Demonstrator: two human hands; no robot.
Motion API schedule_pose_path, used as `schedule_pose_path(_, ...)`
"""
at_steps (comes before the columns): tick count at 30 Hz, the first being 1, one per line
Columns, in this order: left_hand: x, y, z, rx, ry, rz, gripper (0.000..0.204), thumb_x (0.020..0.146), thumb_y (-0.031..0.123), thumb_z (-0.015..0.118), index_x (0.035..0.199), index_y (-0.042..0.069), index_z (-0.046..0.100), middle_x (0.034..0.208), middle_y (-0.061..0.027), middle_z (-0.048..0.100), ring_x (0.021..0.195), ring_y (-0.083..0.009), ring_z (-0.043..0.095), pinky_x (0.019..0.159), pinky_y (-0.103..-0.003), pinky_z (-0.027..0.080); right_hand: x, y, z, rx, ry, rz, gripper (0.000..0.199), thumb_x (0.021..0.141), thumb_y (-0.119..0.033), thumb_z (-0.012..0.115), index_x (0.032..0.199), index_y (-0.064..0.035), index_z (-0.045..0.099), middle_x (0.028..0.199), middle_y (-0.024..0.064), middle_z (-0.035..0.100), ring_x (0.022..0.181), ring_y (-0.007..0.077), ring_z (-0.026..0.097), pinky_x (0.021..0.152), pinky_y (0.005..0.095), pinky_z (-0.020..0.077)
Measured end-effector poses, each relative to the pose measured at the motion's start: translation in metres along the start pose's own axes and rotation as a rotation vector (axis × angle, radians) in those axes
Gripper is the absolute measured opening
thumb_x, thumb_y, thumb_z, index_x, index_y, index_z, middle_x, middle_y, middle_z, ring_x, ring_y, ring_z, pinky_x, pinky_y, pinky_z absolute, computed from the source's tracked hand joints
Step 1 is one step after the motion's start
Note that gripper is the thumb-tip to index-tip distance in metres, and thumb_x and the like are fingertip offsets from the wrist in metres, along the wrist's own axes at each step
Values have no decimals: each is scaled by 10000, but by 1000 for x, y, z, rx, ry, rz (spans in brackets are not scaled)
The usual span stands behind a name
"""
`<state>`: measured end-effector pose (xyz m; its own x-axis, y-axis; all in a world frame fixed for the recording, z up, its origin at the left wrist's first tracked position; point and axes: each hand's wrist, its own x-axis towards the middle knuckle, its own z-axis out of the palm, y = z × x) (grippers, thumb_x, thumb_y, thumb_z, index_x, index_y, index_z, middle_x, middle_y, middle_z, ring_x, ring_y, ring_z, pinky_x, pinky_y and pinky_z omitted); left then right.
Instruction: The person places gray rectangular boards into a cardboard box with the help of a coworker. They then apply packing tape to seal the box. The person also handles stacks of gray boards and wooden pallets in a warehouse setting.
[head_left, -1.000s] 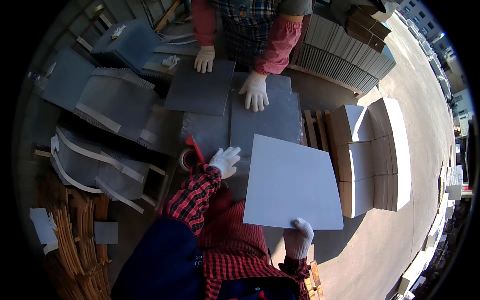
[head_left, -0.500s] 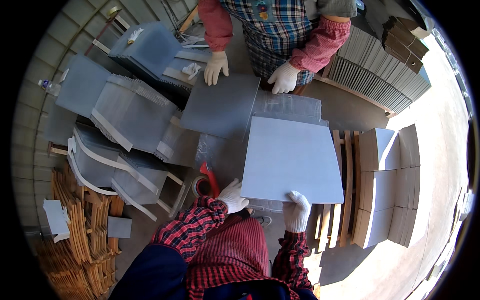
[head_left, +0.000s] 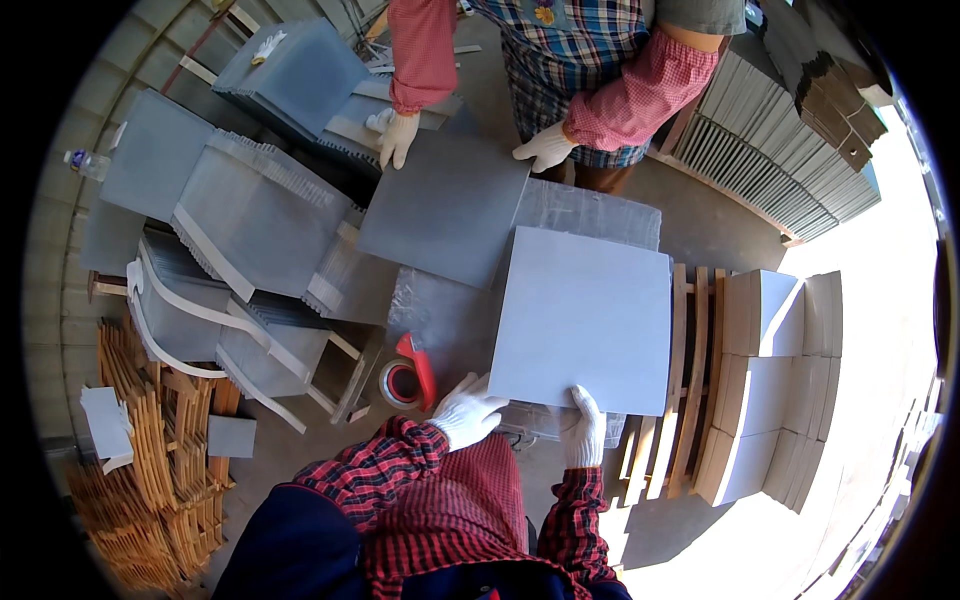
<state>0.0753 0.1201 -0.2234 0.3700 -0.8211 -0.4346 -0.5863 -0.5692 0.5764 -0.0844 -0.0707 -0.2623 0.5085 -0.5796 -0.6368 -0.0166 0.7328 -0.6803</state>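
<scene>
A pale, flat square panel (head_left: 585,320) lies in front of me on the plastic-wrapped table (head_left: 440,310). My right hand (head_left: 583,428), in a white knit glove, grips its near edge with the thumb on top and the fingers hidden beneath. At the near left corner is my left hand (head_left: 466,412), also gloved, its fingers closed about that corner. Across from me a person's gloved left hand (head_left: 546,148) and gloved right hand (head_left: 399,140) hold a darker grey panel (head_left: 445,205) by its far corners. Its near right part lies close against the pale panel.
Left of my hands is a red tape dispenser (head_left: 418,372) with a roll of tape. Grey panel stacks (head_left: 265,195) stand at the left, with wood strips (head_left: 165,450) below. Wooden slats (head_left: 690,390) and stacked pale boxes (head_left: 765,390) are on the right; more stacked sheets (head_left: 775,150) stand far right.
My left hand has shifted onto the pale panel's corner, and the panel has turned slightly. The other person's left hand has come to the grey panel's corner. The whole view has shifted a little.
</scene>
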Motion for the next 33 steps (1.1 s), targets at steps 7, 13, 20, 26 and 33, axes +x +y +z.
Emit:
schedule_pose_path(7, -71, 30, 3, -424, 95, -399, 799, 873, 352, 715, 1533, 84, 354, 1463, -226, 510, 1287, -392, 560, 1071, -466, 469, -57, -113, -32, -788, 165, 74, 496, 933, -280, 718, 1324, 12, 628, 1041, 137, 741, 822, 220, 728, 664, 292, 588)
schedule_pose_path(13, 12, 42, -9, -66, -61, -494, 940, 839, 228, 746, 1556, 82, 157, 1297, -283, 544, 1081, -472, 649, 895, -531, 557, 19, -95, -115, -1423, 318, -319, 754, 764, -235, 737, 1444, -18, 493, 1300, 234, 665, 1151, 374, 670, 970, 402, 525)
schedule_pose_path(20, 54, 7, 34, -47, 104, -515, 619, 883, 184, 687, 1370, 58, 326, 1012, -286, 686, 888, -449, 699, 761, -554, 554, 44, -75, -71, -1604, 372, -89, 562, 724, -94, 677, 1273, -53, 564, 1031, 253, 719, 978, 438, 703, 879, 470, 564)
schedule_pose_path(26, 62, 8, 30, -78, 80, -516, 394, 882, 111, 654, 1183, 29, 413, 880, -270, 703, 849, -464, 706, 730, -562, 558, 36, -85, -60, -1595, 415, -23, 460, 718, -99, 694, 1164, -16, 618, 1058, 266, 720, 997, 432, 707, 892, 467, 566)
schedule_pose_path(33, 59, 1, 27, 23, 51, -373, 602, 861, 103, 668, 1347, -118, 389, 803, -242, 718, 770, -389, 740, 623, -505, 577, 53, -80, -87, -1671, 310, -232, 441, 595, -195, 835, 949, 16, 680, 947, 233, 737, 900, 399, 722, 827, 437, 578)
